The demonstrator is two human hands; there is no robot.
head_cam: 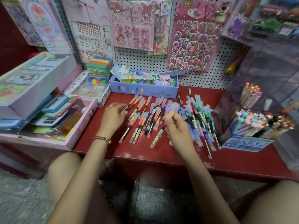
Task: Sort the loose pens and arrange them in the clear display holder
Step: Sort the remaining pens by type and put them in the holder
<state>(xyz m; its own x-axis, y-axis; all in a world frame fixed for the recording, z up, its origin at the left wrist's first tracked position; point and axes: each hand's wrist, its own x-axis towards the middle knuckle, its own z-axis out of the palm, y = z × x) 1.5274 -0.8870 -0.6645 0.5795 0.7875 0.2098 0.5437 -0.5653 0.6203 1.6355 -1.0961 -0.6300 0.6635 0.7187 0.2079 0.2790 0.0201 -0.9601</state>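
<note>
Lots of loose pens (201,117) made of thin plastic, with clear caps and bright ink inside, lie spread out on the flat red shelf (113,149). Red and orange ones are on the left, purple ones in the middle, and blue and green ones are piled on the right. Most of them point away from the person, toward the long blue box (144,90) at the back, and they lean a bit to the right.

The right hand (179,130) is over the middle of the pens. Its fingers are curled and pinch one orange pen (171,114) near its top end, as far as the blur lets me see. The left hand (113,118) is by the red pens with bent fingers. It is too blurry to tell if it holds a pen or only touches one.

The clear display holder (246,143), a see-through plastic box with a blue label on the front, stands at the right end of the shelf, just beside the green pile. It already has pens with little animal tops in it (they lean back in rows).

So the holder is to the right of both hands, and the right hand is the closer one. I think the sorting is still going on. To go in, a flat pen would have to be tipped up on its end first.
</note>
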